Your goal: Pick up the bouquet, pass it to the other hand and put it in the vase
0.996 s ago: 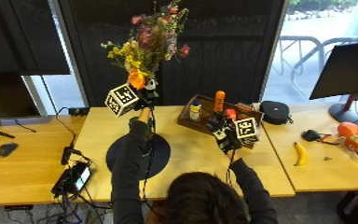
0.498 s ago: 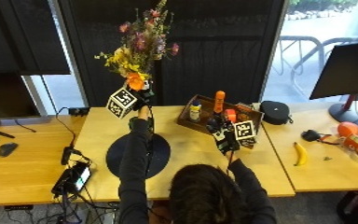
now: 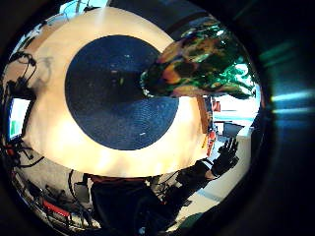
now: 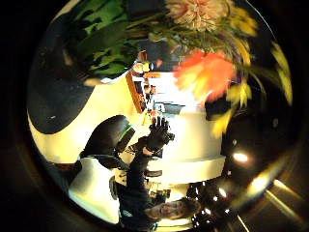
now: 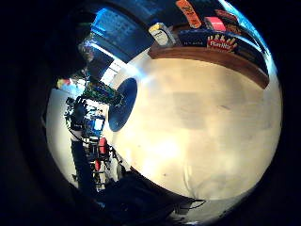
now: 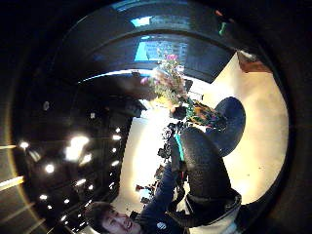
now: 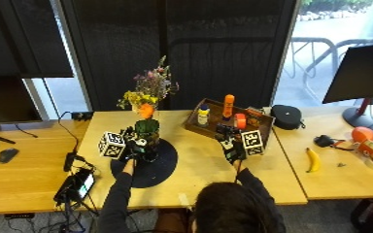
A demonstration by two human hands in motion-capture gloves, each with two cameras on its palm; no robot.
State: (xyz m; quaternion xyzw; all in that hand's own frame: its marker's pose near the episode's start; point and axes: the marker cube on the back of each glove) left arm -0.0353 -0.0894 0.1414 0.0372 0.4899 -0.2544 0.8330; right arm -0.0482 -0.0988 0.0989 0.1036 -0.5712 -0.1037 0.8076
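Bouquet (image 7: pixel 149 94) upright over the dark round mat (image 7: pixel 164 167), its wrapped base (image 7: pixel 147 130) gripped by the left hand (image 7: pixel 133 148). Right hand (image 7: pixel 233 148) spread, holding nothing (well apart). Risk: only 1 hand supports it; a tilted, top-heavy bunch may slip during transfer.

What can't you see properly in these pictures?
- Whether the left hand grips the bouquet: in the outside view, the glove's back covers it.
- The stems: in the outside view, hidden inside the green holder; vase or wrapping, I cannot tell.
- The label on the bottle in the tray: in the outside view, too small.
- The petals in the left thumb side palm view: blurred.
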